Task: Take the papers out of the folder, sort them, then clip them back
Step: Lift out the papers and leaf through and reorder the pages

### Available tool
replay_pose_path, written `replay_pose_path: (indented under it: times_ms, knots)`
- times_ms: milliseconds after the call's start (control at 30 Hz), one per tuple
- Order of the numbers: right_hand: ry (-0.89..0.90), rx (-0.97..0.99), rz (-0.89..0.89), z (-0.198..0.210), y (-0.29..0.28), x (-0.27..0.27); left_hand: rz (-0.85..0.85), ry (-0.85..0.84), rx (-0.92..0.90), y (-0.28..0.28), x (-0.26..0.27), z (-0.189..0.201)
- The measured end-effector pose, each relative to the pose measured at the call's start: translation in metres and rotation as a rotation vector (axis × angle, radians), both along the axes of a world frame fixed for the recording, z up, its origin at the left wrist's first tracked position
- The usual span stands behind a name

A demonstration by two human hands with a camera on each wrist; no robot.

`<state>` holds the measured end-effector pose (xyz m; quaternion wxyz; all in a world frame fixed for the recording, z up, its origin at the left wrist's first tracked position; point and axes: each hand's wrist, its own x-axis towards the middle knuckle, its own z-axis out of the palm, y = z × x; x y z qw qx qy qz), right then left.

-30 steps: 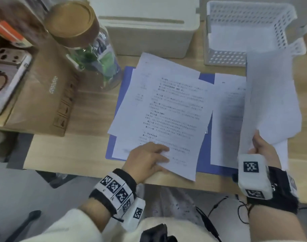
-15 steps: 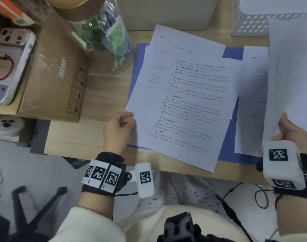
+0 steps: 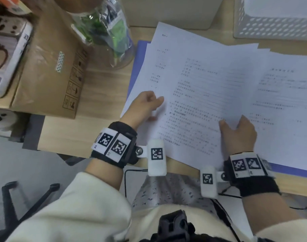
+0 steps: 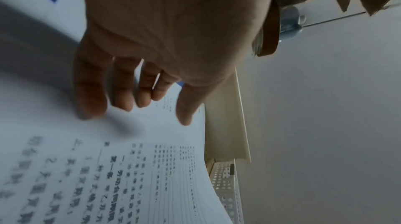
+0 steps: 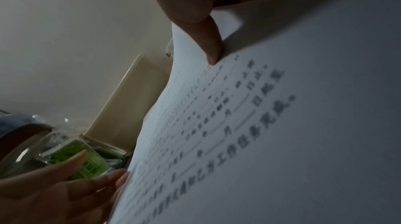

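A blue folder (image 3: 136,67) lies open on the wooden desk, mostly covered by printed white papers (image 3: 192,88). My left hand (image 3: 155,106) rests on the left side of the stack, its relaxed fingers (image 4: 121,97) touching the top sheet. My right hand (image 3: 234,125) pinches a printed sheet (image 3: 285,95) by its near edge, thumb (image 5: 211,47) on top, other fingers hidden beneath. That sheet curves up and lies partly over the stack in the middle. No clip shows in any view.
A glass jar (image 3: 105,32) with green packets stands just left of the folder, beside a brown cardboard box (image 3: 49,63). A beige box (image 3: 175,11) and a white perforated basket (image 3: 275,23) sit behind the papers. The desk's front edge (image 3: 96,151) runs under my wrists.
My right hand has brought its raised sheet down from the far right over the middle of the papers. My left hand has moved from the stack's near-left corner onto the top sheet.
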<state>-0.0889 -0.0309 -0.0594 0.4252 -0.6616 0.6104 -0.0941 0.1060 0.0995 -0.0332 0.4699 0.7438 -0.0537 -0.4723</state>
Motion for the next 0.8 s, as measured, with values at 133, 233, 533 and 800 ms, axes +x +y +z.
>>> replay_pose_path:
  times_ms: [133,233,533,800]
  knots:
    - [0.032,-0.035,0.026,0.004,0.002,0.004,-0.073,-0.032,0.081,-0.014,0.000,0.000]
    - [0.027,-0.042,0.047,0.002,0.002,0.004,-0.115,-0.067,0.089,-0.023,-0.004,0.004]
    - [-0.134,0.082,-0.100,-0.001,0.010,0.006,-0.276,-0.495,0.466,-0.038,-0.009,-0.010]
    - [-0.435,0.435,-0.209,0.006,-0.003,0.008,-0.176,-0.373,0.220,-0.023,0.007,-0.009]
